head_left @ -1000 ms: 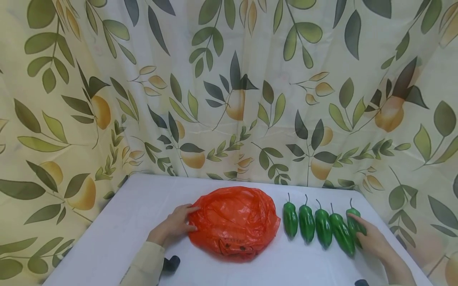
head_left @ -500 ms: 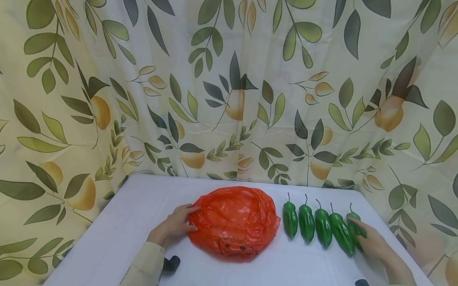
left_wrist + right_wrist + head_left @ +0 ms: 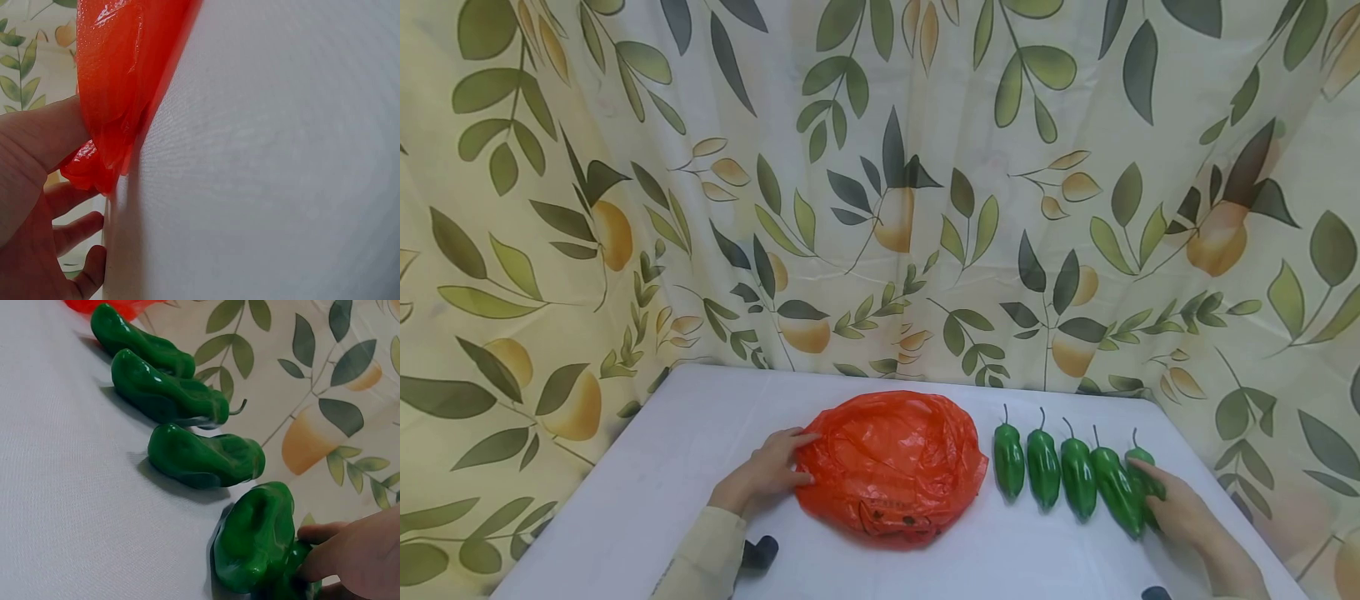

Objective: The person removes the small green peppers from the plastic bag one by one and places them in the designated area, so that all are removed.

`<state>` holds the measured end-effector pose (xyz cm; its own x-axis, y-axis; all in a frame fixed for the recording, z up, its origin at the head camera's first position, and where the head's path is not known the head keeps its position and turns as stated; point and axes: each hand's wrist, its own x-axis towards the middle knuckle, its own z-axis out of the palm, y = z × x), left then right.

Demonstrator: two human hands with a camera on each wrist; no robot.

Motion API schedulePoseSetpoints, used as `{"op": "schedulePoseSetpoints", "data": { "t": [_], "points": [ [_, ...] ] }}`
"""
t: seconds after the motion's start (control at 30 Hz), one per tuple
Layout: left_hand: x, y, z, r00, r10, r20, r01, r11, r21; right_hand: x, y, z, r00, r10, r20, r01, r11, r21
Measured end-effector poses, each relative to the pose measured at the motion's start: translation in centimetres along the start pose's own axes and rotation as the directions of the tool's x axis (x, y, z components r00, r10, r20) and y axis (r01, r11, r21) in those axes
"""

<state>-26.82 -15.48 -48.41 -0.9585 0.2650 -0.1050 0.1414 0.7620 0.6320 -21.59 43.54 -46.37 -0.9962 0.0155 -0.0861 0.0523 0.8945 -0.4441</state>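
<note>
A crumpled red plastic bag lies on the white table, left of a row of several glossy green peppers with thin stems. My left hand touches the bag's left side, thumb and index finger apart; in the left wrist view the bag's edge comes between them, the other fingers bent loosely. With thumb and fingers, my right hand grips the rightmost pepper. That pepper is mostly hidden in the right wrist view, close against its neighbour.
The white table ends in front of a leaf-and-fruit patterned curtain. A black object shows by the left wrist, and another dark piece shows near the right wrist at the bottom edge.
The rightmost pepper has shifted slightly left and nearer, towards its neighbour, with my right hand on it. My left hand and the bag have stayed put.
</note>
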Motion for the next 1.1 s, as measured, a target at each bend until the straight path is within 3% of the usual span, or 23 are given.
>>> {"op": "schedulePoseSetpoints", "data": {
  "t": [0.53, 1.1],
  "points": [
    [0.13, -0.06, -0.03, 1.000, -0.019, 0.000, 0.019, 1.000, -0.005, -0.05, 0.00, -0.16, 1.000, 0.017, -0.005, -0.017, 1.000, 0.005],
    [0.34, -0.31, 0.05, 1.000, -0.019, 0.001, 0.019, 1.000, 0.001, 0.14, -0.79, -0.93, 0.994, 0.003, -0.112, -0.005, 1.000, -0.015]
  ]
}}
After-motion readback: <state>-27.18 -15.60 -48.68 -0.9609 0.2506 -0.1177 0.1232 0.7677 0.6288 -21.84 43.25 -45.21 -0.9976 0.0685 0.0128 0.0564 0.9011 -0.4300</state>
